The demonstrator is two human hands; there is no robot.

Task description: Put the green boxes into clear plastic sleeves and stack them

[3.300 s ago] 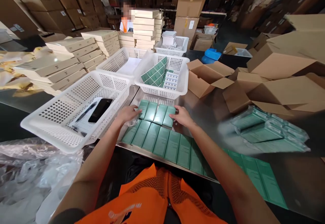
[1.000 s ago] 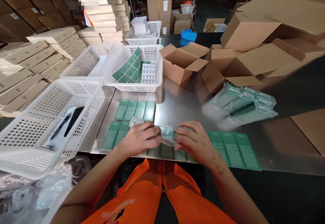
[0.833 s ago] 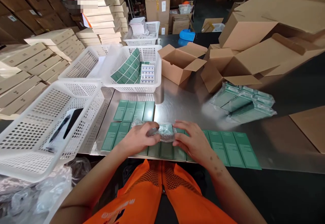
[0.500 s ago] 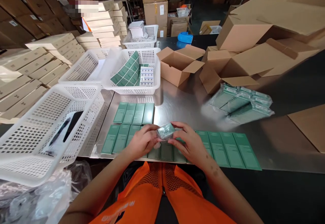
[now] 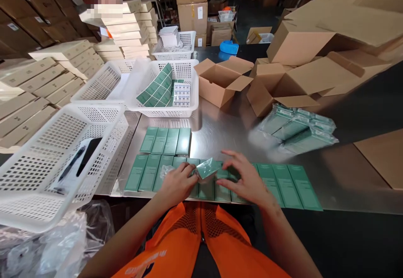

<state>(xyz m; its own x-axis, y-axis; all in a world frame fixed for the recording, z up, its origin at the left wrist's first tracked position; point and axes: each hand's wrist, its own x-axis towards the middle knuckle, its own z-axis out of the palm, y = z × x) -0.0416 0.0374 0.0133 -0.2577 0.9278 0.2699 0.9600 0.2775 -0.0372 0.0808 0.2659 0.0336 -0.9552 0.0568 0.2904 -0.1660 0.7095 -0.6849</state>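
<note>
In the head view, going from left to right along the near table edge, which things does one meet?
White perforated plastic basket → left hand → small green box in clear wrap → right hand → flat green cartons.

text: none legible | green boxes (image 5: 165,140): print too small | vest (image 5: 176,244): lettering perhaps cropped

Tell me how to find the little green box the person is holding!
Look at the shiny metal table, at the long row of flat green boxes along its near edge. Above that row, between the hands, sits a small green box: it alone is lifted, tilted and wrapped in clear plastic.
</note>
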